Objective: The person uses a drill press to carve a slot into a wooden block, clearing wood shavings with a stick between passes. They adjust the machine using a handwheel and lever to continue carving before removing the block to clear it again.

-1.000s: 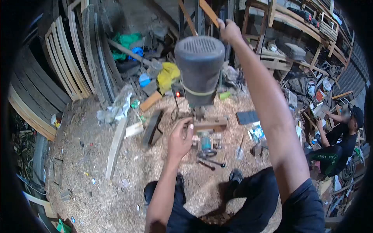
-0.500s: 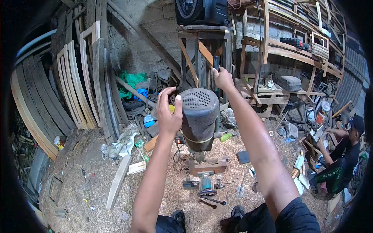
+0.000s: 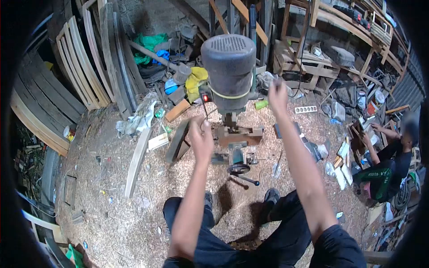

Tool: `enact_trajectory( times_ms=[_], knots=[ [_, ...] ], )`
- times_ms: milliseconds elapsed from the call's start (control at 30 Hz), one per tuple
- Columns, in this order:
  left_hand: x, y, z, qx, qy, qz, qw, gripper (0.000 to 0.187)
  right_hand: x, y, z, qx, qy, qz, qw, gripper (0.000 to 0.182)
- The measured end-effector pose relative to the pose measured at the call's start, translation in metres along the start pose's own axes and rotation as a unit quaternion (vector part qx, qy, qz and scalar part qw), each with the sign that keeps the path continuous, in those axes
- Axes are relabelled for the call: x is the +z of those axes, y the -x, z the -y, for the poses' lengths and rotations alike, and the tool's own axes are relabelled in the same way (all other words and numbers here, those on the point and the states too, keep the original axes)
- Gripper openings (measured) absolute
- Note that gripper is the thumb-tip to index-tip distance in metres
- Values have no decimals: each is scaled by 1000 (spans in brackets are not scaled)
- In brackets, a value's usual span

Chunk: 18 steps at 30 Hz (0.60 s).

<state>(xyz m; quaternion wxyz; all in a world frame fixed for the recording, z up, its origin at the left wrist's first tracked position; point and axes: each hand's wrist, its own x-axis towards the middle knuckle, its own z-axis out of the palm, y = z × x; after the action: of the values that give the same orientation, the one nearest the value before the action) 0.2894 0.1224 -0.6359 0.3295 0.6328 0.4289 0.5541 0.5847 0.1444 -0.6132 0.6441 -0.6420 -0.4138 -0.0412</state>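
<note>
A machine with a dark, perforated motor housing (image 3: 230,67) stands upright in front of me, a yellowish band round its lower part. Below it are a wooden block (image 3: 241,137) and a vise-like base with a handwheel (image 3: 238,168). To the left of the machine, my left hand (image 3: 201,139) is raised with its fingers bent near a thin dark cable; whether it holds anything is too small to tell. On the other side, my right hand (image 3: 278,96) is lifted beside the housing, blurred, with its fingers smeared by motion.
Curved boards (image 3: 85,67) lean at the left. A long plank (image 3: 137,163) lies on the shavings-covered floor. Wooden frames (image 3: 308,62) and a power strip (image 3: 305,109) are at the right. Another person (image 3: 393,161) sits at the far right.
My view has tilted down. My left hand has left the top of the housing and is lower beside the machine. My right hand has come away from the dark upright handle behind the machine.
</note>
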Motion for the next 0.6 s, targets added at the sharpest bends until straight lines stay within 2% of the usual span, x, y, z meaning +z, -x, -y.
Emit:
enact_trajectory(
  times_ms=[33,67,100,133,167,233,267,333,433,467,567,600],
  knots=[
    [3,34,31,-69,-1,46,997,32,-14,51,-21,40,7,20,999,34],
    [5,71,58,-141,-3,94,986,33,-32,107,-41,77,74,74,992,31],
    [10,103,84,-157,-21,143,977,36,-47,161,-59,106,82,125,983,26],
    [17,129,108,-172,-37,188,966,40,-59,222,-110,81,201,199,956,21],
    [25,154,133,-113,-58,194,973,45,-74,270,-95,112,256,225,933,32],
    [35,196,166,9,-101,209,973,55,-90,341,-99,246,278,413,832,52],
    [32,205,159,38,-142,214,966,70,-96,373,-107,183,325,477,796,56],
    [29,203,141,-85,-81,271,955,75,-106,411,-118,43,409,590,695,66],
    [26,196,131,-128,-58,318,938,80,-107,420,-118,149,349,629,679,68],
    [25,194,131,-107,-68,319,939,80,-100,430,-126,108,380,607,689,69],
    [24,194,140,-80,-82,324,939,81,-97,429,-97,123,365,470,794,71],
    [23,196,141,-79,-83,327,938,82,-96,426,-99,109,377,491,778,73]
  ],
)
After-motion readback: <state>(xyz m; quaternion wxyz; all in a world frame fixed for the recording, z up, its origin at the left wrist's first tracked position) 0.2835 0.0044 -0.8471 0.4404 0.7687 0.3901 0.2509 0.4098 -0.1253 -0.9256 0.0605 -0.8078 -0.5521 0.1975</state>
